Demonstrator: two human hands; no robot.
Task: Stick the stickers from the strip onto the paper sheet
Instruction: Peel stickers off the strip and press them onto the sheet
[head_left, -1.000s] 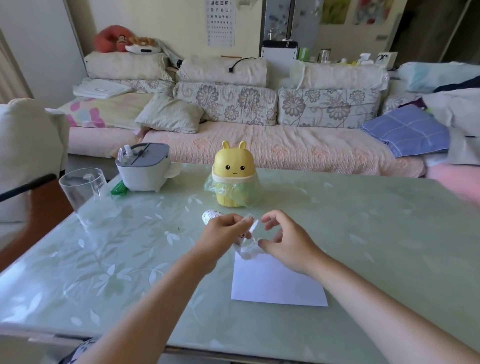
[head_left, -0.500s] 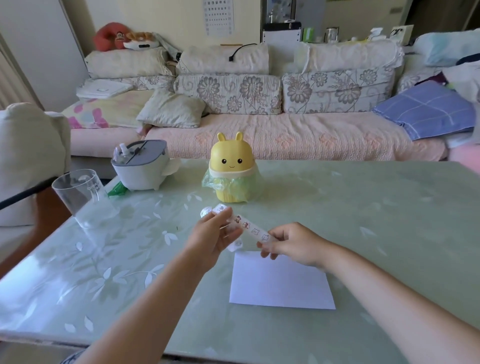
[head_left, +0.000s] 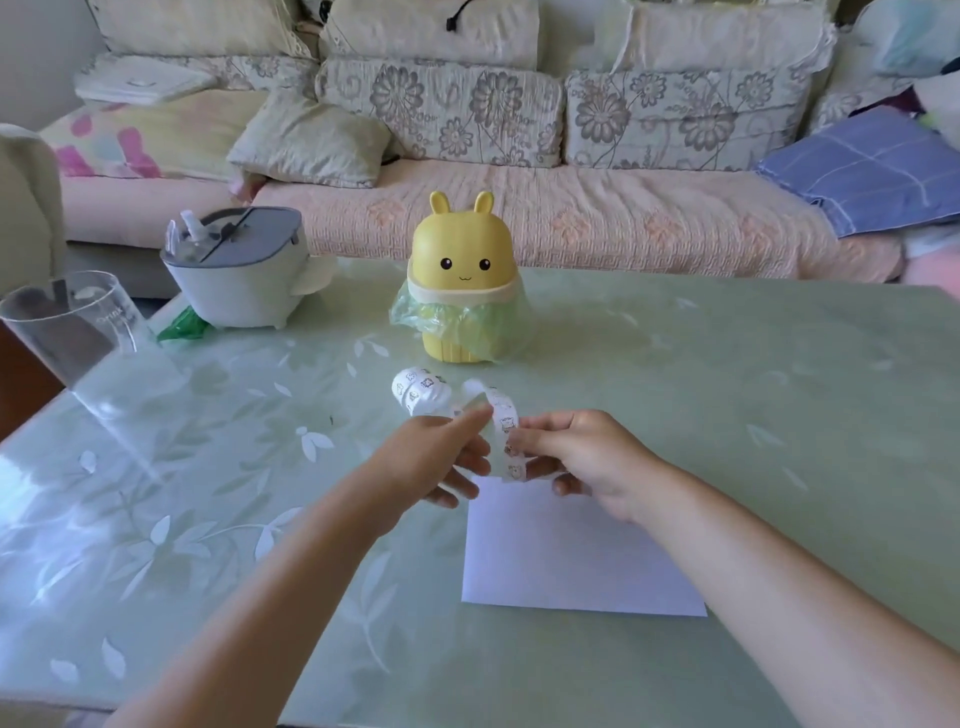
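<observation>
Left hand (head_left: 436, 457) and right hand (head_left: 587, 457) pinch the sticker strip (head_left: 504, 415) above the paper sheet's (head_left: 571, 561) far edge.

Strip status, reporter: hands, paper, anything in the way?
Left hand, right hand: both pinch the strip. Paper flat on table, no sticker on it. Bin beyond, apart.

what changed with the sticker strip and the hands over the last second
The white printed sticker strip, pulled straight between the hands half a second ago, now arches in a loop: the left hand and right hand have drawn closer, both still pinching it. The white paper sheet stays flat and bare on the pale green table; the yellow rabbit-shaped bin has not moved.
</observation>
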